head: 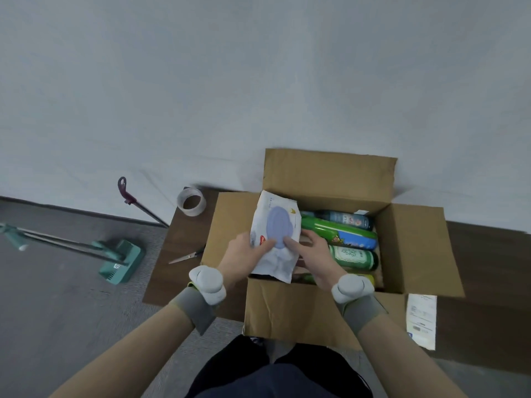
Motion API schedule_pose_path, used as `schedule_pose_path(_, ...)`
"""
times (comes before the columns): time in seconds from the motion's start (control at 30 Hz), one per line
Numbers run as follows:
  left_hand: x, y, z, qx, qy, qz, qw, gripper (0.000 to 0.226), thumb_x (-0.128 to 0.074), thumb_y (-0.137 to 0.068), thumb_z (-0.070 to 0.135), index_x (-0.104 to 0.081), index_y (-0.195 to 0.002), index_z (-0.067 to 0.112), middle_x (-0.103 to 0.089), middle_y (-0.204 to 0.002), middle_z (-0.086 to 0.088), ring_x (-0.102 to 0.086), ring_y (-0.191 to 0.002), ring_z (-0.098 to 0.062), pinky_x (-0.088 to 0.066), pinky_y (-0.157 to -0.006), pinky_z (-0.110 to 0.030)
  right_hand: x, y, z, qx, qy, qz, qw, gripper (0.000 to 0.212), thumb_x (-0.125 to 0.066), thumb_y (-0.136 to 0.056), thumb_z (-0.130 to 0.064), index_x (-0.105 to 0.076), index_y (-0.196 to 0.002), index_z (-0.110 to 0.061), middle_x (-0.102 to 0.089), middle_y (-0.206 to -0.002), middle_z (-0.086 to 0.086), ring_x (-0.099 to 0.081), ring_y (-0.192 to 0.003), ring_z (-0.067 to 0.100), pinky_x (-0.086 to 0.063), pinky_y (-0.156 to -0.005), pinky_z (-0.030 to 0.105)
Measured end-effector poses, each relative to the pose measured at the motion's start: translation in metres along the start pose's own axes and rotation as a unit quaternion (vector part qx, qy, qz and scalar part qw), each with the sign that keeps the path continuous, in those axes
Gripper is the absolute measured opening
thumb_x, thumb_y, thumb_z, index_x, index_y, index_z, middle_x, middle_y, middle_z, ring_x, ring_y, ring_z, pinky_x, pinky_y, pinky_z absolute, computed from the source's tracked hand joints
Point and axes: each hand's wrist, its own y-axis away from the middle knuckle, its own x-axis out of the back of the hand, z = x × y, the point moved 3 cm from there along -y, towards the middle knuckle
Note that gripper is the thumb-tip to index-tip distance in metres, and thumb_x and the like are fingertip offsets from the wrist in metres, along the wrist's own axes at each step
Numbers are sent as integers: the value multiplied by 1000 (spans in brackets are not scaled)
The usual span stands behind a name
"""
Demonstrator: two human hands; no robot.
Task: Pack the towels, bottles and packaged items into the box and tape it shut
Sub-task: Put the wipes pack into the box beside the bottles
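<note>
We pinch the wipes pack (pixel 275 235) with left hand (pixel 244 255) and right hand (pixel 314 254) grips; likely light, squashy, best held by edges

Light: soft, even, fairly bright
Shadows: faint beside the box (pixel 298 308) (deepest inside it)
Focus: slightly soft throughout
Edges: wide-angle stretch toward corners

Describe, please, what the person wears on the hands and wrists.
The left hand and right hand are ungloved. The left band and right band are wide and grey. Each carries a rounded white unit: left device, right device. A yellow-green edge shows by the left band. No cables show.
</note>
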Motion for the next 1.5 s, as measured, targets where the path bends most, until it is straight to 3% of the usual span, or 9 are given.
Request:
schedule_pose_path(0.1,7,2,11,-34,-145,-4,989,38,-69,-91,48,-51,-81,17,-58,-74,3,-54,-62,-9,-40,-50,-16,2,-3,1,28,12,29,999,57,-83,-89,-22,-55,-138,-17,-75,-118,7,-77,-97,24,-63,-62,34)
schedule_pose_path(0.3,-1,6,27,-59,-238,-66,967,58,-74,-91,31,-42,-134,7,-62,-118,-13,-63,-99,-27,-54,-81,-35,14,-7,2,84,66,105,989,39,-82,-88,-10,-63,-118,-26,-74,-111,6,-73,-100,23,-64,-78,42)
schedule_pose_path(0.47,-11,10,30,-41,-344,-91,934,95,-65,-99,23,5,-159,2,-59,-131,-17,-64,-111,-28,-54,-94,-35,17,-5,4,103,134,119,978,40,-81,-90,-12,-63,-125,-17,-69,-114,3,-67,-106,21,-63,-84,45)
schedule_pose_path(0.63,-6,9,26,-83,-345,-19,935,58,-80,-86,22,-38,-126,15,-57,-121,-8,-59,-95,-20,-50,-78,-29,21,-3,9,88,152,108,978,37,-77,-93,-12,-59,-124,-21,-66,-117,1,-69,-103,25,-66,-70,45)
schedule_pose_path(0.7,-4,8,25,-118,-359,10,926,66,-85,-80,25,-37,-124,16,-49,-123,-5,-54,-99,-18,-51,-82,-28,22,-3,10,80,164,106,977,36,-78,-93,-14,-57,-120,-23,-68,-115,2,-72,-95,26,-65,-69,42)
schedule_pose_path(0.83,2,-3,35,-225,-507,72,829,123,-88,-69,50,-13,-156,6,-29,-147,-13,-33,-133,-28,-39,-111,-34,23,-4,18,48,149,90,984,41,-80,-92,-19,-59,-127,-15,-71,-113,5,-74,-94,31,-65,-79,48)
schedule_pose_path(1.03,7,-31,40,-198,-556,-58,805,145,-86,-68,57,12,-158,1,18,-167,-15,13,-156,-30,-6,-128,-42,27,-3,25,37,152,63,986,47,-91,-79,-19,-67,-119,-17,-77,-104,4,-75,-98,26,-62,-90,47)
schedule_pose_path(1.2,5,-48,38,-186,-566,-116,794,149,-87,-65,59,15,-158,1,21,-167,-14,19,-154,-29,-1,-128,-42,28,-1,24,14,260,26,965,73,-98,-65,-33,-58,-126,-24,-74,-106,-1,-71,-96,13,-55,-74,24)
schedule_pose_path(1.5,2,-71,31,-229,-682,-98,688,151,-67,-56,89,-4,-160,-1,-9,-169,-14,3,-157,-30,5,-126,-51,23,-4,25,31,383,37,923,42,-95,-70,-24,-56,-85,-26,-67,-83,-5,-62,-76,6,-46,-61,15)
